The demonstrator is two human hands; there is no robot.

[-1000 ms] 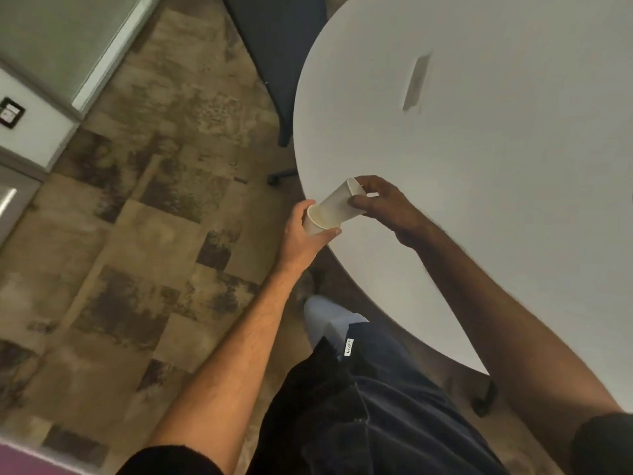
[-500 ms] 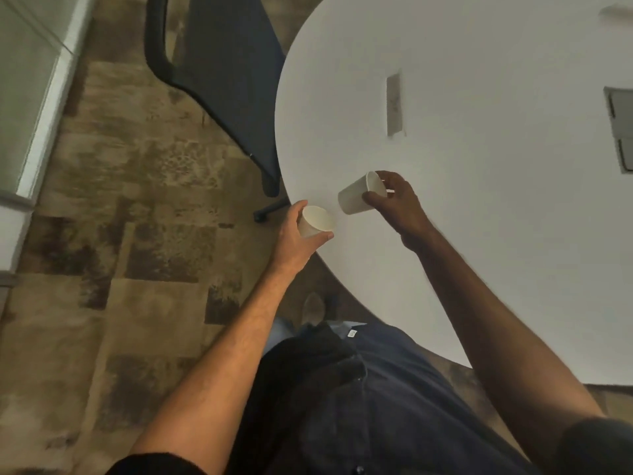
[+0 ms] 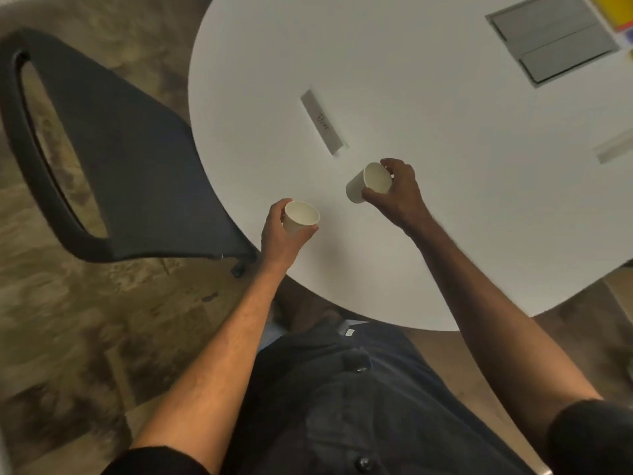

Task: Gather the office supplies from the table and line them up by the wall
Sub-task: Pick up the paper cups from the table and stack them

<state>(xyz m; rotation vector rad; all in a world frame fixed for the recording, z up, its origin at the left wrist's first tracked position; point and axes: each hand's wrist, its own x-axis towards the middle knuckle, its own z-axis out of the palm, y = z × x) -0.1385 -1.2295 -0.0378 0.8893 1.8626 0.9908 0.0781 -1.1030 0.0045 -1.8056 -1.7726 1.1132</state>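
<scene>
Each of my hands holds a white paper cup over the near edge of the round white table (image 3: pixel 445 166). My left hand (image 3: pixel 279 234) grips one cup (image 3: pixel 299 217) from below, its mouth facing up. My right hand (image 3: pixel 399 193) pinches the rim of the other cup (image 3: pixel 366 183), which tilts to the left, mouth toward me. The two cups are apart, roughly a hand's width between them.
A dark office chair (image 3: pixel 130 173) stands at the table's left edge. A grey slot (image 3: pixel 322 121) and a grey cable hatch (image 3: pixel 551 39) are set in the tabletop. Yellow and red items (image 3: pixel 616 8) show at the far right corner. Patterned carpet (image 3: pixel 68 320) covers the floor.
The two cups were nested together a second ago; my hands pulled them apart. Both hands have moved further in over the table, and my view has swung right.
</scene>
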